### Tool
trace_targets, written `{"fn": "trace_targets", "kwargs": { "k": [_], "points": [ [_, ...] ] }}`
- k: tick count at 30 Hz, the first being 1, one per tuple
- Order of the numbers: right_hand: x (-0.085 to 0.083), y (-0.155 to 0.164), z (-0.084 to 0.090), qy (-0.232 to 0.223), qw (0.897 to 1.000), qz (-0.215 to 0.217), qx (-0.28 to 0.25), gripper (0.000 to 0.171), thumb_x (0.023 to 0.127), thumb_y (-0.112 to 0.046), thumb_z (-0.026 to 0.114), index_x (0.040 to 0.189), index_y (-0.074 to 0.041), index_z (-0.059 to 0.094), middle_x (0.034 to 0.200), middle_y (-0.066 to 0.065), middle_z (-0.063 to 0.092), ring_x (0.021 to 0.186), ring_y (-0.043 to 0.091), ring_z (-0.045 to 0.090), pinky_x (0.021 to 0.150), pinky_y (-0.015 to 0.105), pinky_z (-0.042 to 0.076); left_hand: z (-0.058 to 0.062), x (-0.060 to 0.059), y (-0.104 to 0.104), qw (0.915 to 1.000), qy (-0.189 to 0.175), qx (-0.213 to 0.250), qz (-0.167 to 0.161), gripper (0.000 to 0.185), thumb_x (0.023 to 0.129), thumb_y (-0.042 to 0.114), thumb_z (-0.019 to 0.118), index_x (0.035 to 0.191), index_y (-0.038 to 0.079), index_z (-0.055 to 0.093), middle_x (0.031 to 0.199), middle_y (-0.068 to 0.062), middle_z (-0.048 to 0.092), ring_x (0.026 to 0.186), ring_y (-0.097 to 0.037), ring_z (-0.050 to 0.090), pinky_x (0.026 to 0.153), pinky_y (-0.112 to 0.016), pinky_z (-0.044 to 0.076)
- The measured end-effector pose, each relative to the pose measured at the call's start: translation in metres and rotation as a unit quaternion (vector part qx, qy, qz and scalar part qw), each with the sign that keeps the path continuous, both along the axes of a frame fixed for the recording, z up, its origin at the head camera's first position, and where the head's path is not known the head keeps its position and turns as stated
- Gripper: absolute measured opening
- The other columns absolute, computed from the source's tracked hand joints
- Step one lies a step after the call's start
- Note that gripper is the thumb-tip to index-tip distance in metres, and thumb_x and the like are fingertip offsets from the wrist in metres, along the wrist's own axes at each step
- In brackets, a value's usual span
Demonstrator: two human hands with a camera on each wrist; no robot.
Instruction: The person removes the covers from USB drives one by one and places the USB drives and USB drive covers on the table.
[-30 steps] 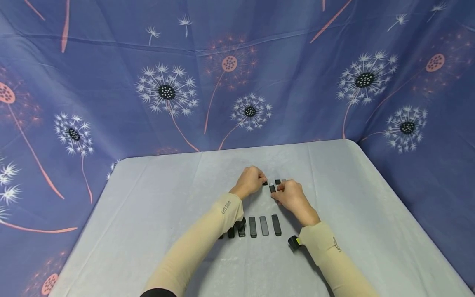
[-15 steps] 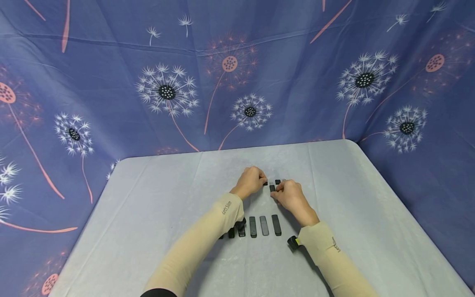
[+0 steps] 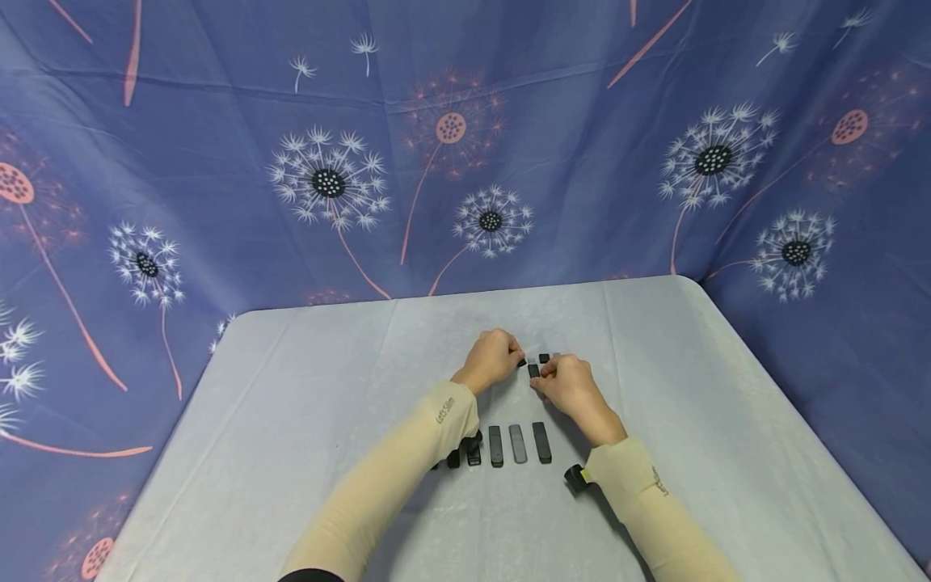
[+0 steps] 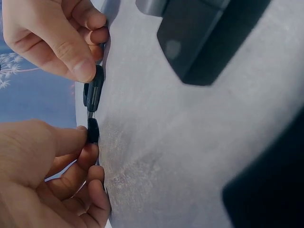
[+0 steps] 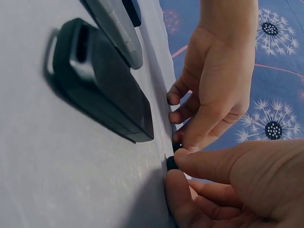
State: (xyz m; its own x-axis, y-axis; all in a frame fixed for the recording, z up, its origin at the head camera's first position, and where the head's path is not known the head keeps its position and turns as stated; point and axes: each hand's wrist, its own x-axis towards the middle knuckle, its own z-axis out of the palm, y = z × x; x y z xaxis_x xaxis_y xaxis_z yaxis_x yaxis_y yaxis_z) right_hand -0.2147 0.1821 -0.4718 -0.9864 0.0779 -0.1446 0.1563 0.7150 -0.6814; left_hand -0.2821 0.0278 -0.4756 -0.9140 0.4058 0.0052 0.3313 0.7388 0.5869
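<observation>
While the light grey USB stick [image 3: 518, 444] lies in the near row, all the action is beyond it: out there, on the far side and a little to its right, is the black flash drive [image 3: 534, 371], body pinched between the right hand's [image 3: 572, 383] thumb and fingers. Its long axis runs away from the grey stick, leaning slightly left, and the bare metal connector [image 3: 531, 361] leads, aimed at the far side of the table [image 3: 655, 347]. And the left hand [image 3: 490, 356], beyond the grey stick and to its left, has thumb and fingertips closed on a small black cap [image 4: 93, 131], right by that connector; whether they touch is too small to tell. A second black cap [image 3: 544, 357] sits beyond the grey stick, just past the drive. Back in the row, the dark USB stick [image 3: 541, 442] is at the grey one's right, the charcoal USB stick [image 3: 496, 446] at its left, both pointing roughly the same way.
</observation>
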Motion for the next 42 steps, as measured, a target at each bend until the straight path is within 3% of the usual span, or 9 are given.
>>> {"fn": "trace_targets", "kwargs": {
  "k": [10,22,30,42],
  "points": [
    [0.0027,0.0005,0.0,-0.001,1.0,0.011,0.001,0.023,0.093,-0.013,0.077,0.106,0.005,0.072,0.081,0.009,0.073,0.06,0.012,0.069,0.061,0.031,0.055,-0.0004,-0.0011,-0.0033,0.9998,0.005,0.008,-0.016,0.017,0.102,0.019,0.067,0.099,0.012,0.082,0.094,-0.002,0.079,0.076,-0.01,0.069,0.069,-0.025,0.055],
    [0.0014,-0.0012,-0.0006,0.019,0.999,0.024,0.031,0.02,0.091,-0.012,0.078,0.101,0.006,0.073,0.07,0.005,0.069,0.057,0.012,0.065,0.057,0.028,0.052,0.001,-0.001,-0.0002,0.9998,0.0,-0.014,-0.013,0.018,0.103,0.021,0.065,0.104,0.013,0.082,0.098,-0.002,0.079,0.075,-0.01,0.067,0.067,-0.024,0.054],
    [0.0013,-0.001,-0.0026,0.026,0.999,0.024,0.023,0.023,0.09,-0.012,0.079,0.104,0.006,0.073,0.07,0.004,0.07,0.056,0.011,0.064,0.055,0.027,0.051,-0.0008,-0.0047,-0.0016,0.9993,0.003,-0.028,-0.023,0.017,0.103,0.02,0.065,0.106,0.014,0.081,0.104,0.0,0.078,0.09,-0.012,0.071,0.081,-0.027,0.058],
    [0.0044,0.0015,-0.0016,0.022,0.999,0.025,0.014,0.024,0.09,-0.011,0.079,0.105,0.006,0.072,0.072,0.005,0.07,0.057,0.012,0.065,0.055,0.027,0.051,-0.0012,-0.0066,-0.0015,0.9979,0.017,-0.037,-0.049,0.02,0.105,0.017,0.061,0.113,0.014,0.079,0.111,0.0,0.078,0.099,-0.014,0.072,0.088,-0.028,0.058]
  ]
}}
